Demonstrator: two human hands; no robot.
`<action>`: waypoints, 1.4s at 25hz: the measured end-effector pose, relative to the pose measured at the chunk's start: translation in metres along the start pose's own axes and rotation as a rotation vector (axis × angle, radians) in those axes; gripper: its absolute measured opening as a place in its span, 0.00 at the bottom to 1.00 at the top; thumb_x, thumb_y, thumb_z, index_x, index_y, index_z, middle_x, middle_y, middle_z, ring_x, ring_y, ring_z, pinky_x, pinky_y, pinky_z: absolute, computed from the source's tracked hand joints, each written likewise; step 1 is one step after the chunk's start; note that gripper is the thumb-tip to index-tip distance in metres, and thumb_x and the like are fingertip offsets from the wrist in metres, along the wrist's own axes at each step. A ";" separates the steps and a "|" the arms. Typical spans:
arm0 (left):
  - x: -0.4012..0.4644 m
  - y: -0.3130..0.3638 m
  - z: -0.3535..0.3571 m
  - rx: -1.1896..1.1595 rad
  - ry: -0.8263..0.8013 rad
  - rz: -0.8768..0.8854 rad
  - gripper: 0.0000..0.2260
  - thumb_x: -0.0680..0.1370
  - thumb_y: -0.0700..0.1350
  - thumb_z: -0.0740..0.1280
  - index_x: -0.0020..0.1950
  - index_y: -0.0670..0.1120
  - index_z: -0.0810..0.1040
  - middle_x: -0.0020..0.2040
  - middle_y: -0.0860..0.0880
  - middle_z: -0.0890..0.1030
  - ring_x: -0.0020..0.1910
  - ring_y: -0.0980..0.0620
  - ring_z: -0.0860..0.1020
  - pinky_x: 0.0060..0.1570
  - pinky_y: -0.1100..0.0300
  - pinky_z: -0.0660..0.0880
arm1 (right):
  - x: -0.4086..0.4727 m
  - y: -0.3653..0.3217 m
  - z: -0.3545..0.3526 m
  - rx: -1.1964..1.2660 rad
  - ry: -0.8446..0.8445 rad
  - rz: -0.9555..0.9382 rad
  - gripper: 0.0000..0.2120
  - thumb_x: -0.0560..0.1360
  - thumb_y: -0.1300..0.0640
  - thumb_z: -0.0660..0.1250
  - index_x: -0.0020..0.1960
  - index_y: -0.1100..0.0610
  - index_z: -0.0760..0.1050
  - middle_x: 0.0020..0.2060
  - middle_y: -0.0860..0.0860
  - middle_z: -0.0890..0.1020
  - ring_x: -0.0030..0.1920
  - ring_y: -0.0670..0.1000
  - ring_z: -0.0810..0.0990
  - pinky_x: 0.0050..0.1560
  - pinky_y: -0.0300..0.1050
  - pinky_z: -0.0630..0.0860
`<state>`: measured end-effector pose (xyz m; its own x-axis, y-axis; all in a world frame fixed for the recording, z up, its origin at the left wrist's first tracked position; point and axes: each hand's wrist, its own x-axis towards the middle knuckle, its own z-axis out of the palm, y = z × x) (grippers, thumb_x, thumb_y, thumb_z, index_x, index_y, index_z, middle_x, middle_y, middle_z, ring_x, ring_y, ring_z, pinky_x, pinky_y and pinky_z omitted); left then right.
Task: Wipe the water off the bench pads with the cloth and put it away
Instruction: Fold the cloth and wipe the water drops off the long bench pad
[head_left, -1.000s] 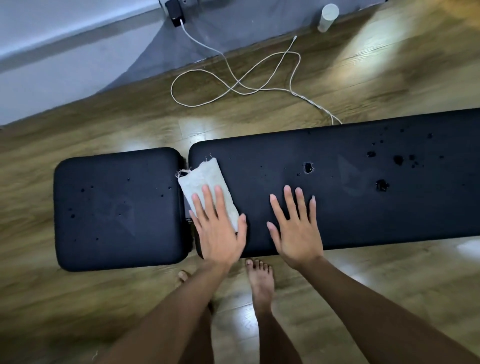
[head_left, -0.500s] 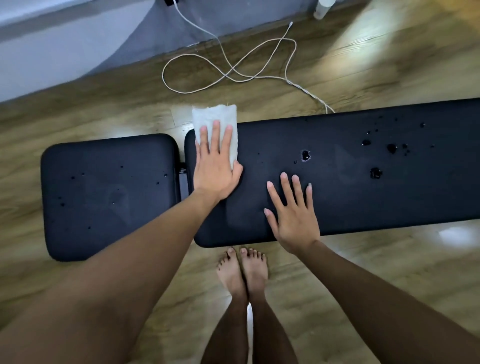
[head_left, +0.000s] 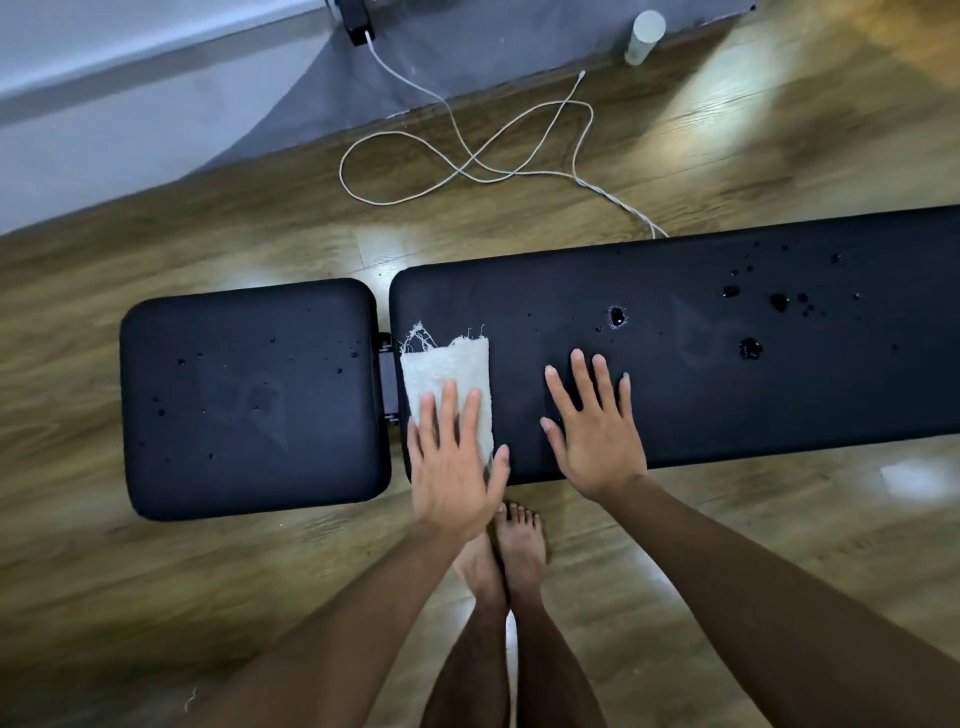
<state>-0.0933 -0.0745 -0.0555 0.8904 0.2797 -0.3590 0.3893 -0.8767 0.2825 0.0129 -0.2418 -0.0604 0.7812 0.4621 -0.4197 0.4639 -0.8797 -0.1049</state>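
Note:
A black bench lies across the wooden floor in two pads. The long pad (head_left: 675, 395) carries water drops (head_left: 750, 347) towards its right end. The short pad (head_left: 249, 395) on the left has small droplets. A white frayed cloth (head_left: 447, 371) lies on the long pad's left end. My left hand (head_left: 452, 462) presses flat on the cloth's near part with straight fingers. My right hand (head_left: 597, 431) rests flat on the bare pad just right of the cloth, fingers spread.
A white cable (head_left: 467, 156) loops on the floor behind the bench, running to a black plug (head_left: 356, 23) at the wall. A white cylinder (head_left: 644, 36) stands at the back. My bare feet (head_left: 511, 551) stand right before the bench.
My left hand pushed the cloth to the pad's far edge half a second ago and has now dragged it back to the near side. The right hand stayed in place.

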 end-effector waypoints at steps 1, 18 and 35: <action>0.005 0.001 -0.002 -0.014 0.027 -0.025 0.33 0.80 0.61 0.56 0.82 0.48 0.57 0.83 0.43 0.53 0.81 0.37 0.52 0.77 0.38 0.57 | 0.000 0.000 -0.001 0.001 -0.001 0.003 0.29 0.83 0.43 0.51 0.81 0.51 0.50 0.81 0.57 0.49 0.80 0.62 0.47 0.77 0.67 0.50; 0.023 0.015 0.010 0.046 0.105 -0.106 0.33 0.79 0.53 0.51 0.83 0.42 0.52 0.82 0.37 0.48 0.81 0.32 0.45 0.79 0.37 0.50 | 0.001 0.031 -0.001 0.025 0.026 -0.176 0.30 0.82 0.42 0.53 0.81 0.50 0.53 0.81 0.57 0.52 0.80 0.61 0.51 0.78 0.63 0.50; 0.045 0.087 -0.014 -0.625 0.041 -0.607 0.15 0.79 0.51 0.70 0.61 0.43 0.78 0.49 0.51 0.81 0.51 0.50 0.80 0.51 0.60 0.72 | -0.008 0.008 -0.040 0.967 -0.126 0.310 0.21 0.77 0.53 0.69 0.67 0.56 0.68 0.62 0.53 0.75 0.60 0.56 0.76 0.58 0.48 0.72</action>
<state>-0.0162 -0.1325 -0.0348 0.4900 0.6532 -0.5772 0.8467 -0.1993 0.4933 0.0271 -0.2484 -0.0215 0.7341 0.2324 -0.6381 -0.3304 -0.6987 -0.6346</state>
